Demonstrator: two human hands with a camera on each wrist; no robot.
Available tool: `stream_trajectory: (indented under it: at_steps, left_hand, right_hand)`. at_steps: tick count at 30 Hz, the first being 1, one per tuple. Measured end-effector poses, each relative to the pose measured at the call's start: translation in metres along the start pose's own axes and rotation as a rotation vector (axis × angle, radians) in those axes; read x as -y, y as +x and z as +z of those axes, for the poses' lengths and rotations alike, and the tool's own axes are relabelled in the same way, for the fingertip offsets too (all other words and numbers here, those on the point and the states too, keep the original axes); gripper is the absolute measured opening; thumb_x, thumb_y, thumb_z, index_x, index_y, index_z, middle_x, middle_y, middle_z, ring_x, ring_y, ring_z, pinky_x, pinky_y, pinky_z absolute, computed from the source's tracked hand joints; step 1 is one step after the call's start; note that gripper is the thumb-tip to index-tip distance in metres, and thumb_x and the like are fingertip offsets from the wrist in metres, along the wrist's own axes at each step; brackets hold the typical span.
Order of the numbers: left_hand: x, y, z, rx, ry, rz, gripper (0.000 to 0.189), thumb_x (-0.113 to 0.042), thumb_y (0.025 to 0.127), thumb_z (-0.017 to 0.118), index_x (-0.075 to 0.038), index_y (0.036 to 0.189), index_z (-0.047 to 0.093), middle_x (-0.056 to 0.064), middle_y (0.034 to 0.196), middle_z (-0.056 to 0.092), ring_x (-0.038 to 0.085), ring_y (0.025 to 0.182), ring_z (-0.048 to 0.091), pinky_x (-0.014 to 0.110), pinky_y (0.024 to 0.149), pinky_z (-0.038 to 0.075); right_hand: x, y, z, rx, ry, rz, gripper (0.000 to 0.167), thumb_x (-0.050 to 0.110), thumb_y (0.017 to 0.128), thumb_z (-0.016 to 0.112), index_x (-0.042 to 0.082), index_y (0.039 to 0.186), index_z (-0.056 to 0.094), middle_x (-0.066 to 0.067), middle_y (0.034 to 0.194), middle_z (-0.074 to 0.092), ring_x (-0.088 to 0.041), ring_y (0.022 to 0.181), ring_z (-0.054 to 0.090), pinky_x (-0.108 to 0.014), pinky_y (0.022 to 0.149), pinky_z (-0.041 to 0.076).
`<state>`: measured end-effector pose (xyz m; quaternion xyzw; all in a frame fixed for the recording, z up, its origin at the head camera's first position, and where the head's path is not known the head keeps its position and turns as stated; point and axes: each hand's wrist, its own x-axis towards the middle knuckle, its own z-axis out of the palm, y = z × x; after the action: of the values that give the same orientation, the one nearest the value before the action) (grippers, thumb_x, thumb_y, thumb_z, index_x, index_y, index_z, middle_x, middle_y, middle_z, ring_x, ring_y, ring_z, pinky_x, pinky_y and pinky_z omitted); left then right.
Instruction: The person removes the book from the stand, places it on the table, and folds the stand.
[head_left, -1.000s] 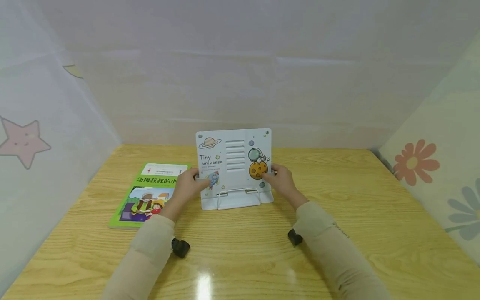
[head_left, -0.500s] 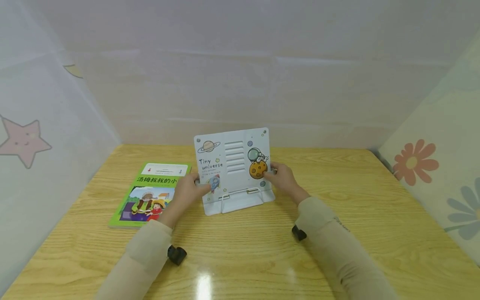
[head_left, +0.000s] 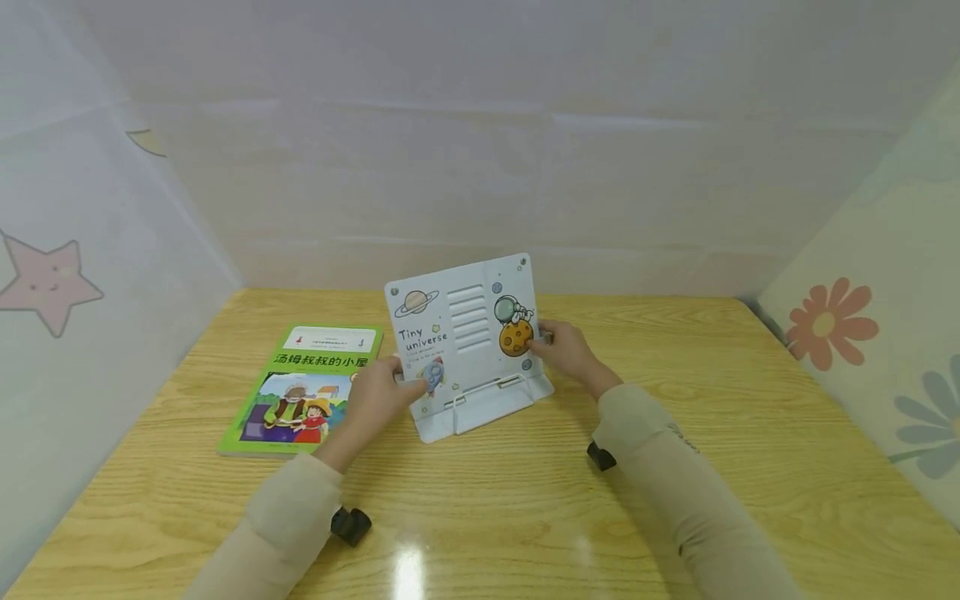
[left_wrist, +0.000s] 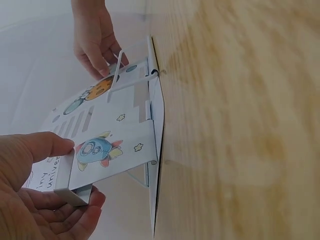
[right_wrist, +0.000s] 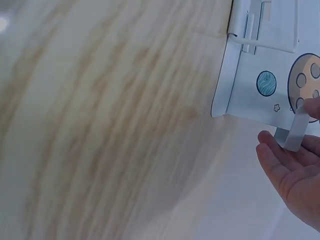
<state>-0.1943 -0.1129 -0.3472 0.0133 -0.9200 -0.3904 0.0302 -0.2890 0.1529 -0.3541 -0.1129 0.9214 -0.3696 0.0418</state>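
Note:
A white book stand [head_left: 471, 358] with planet, rocket and astronaut drawings and the words "Tiny universe" stands upright on the table, turned at an angle. Its left side is nearer me than its right. A wire holder [head_left: 491, 403] sits across its bottom lip. My left hand [head_left: 377, 402] pinches the stand's left edge, thumb in front by the rocket; in the left wrist view it holds a flat metal side clip [left_wrist: 64, 172] there. My right hand [head_left: 570, 354] pinches the right edge beside the orange moon, on a similar clip [right_wrist: 297, 131] seen in the right wrist view.
A green-bordered picture book [head_left: 281, 358] lies flat on the wooden table [head_left: 712, 392], left of the stand and partly behind my left hand and forearm. A pale cloth backdrop [head_left: 487, 167] rises behind and at both sides of the table.
The stand has turned, its left side coming toward me and its right side staying farther back. My left hand has moved nearer with it, while the right shifted slightly. Both kept their hold.

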Motion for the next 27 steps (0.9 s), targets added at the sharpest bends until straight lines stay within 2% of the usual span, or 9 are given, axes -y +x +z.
stream_trajectory:
  at_steps: [7, 13, 20, 27]
  left_hand:
    - [-0.004, -0.008, 0.001, -0.015, 0.049, 0.035, 0.027, -0.029, 0.071, 0.066, -0.004, 0.074, 0.057, 0.002, 0.059, 0.051, 0.013, 0.046, 0.040, 0.021, 0.038, 0.028]
    - [-0.005, -0.012, 0.002, -0.007, 0.047, 0.062, 0.026, -0.028, 0.073, 0.067, -0.002, 0.076, 0.060, 0.001, 0.059, 0.052, 0.012, 0.046, 0.043, 0.022, 0.038, 0.032]
    - [-0.007, -0.016, 0.003, -0.018, 0.025, 0.126, 0.021, -0.022, 0.076, 0.064, -0.001, 0.078, 0.062, 0.000, 0.060, 0.055, 0.011, 0.047, 0.045, 0.023, 0.040, 0.036]
    - [-0.007, -0.018, 0.004, -0.041, 0.065, 0.181, 0.018, -0.013, 0.081, 0.056, -0.004, 0.067, 0.060, -0.001, 0.054, 0.050, 0.010, 0.043, 0.040, 0.021, 0.038, 0.033]
  right_hand:
    - [0.001, 0.004, -0.003, 0.012, -0.021, -0.032, 0.046, 0.013, 0.082, 0.055, -0.008, 0.121, 0.042, -0.021, 0.107, 0.053, -0.026, 0.085, 0.049, -0.031, 0.067, 0.046]
    - [0.001, 0.009, -0.004, 0.021, -0.023, -0.026, 0.046, 0.013, 0.082, 0.055, -0.007, 0.121, 0.043, -0.021, 0.109, 0.053, -0.027, 0.086, 0.050, -0.032, 0.069, 0.046]
    - [0.002, 0.013, -0.004, 0.030, -0.014, -0.026, 0.044, 0.014, 0.084, 0.055, -0.005, 0.122, 0.044, -0.018, 0.112, 0.053, -0.025, 0.087, 0.050, -0.033, 0.073, 0.045]
    - [0.003, 0.016, -0.003, 0.025, -0.042, -0.038, 0.043, 0.014, 0.085, 0.054, -0.004, 0.123, 0.043, -0.019, 0.112, 0.052, -0.027, 0.090, 0.051, -0.035, 0.076, 0.045]
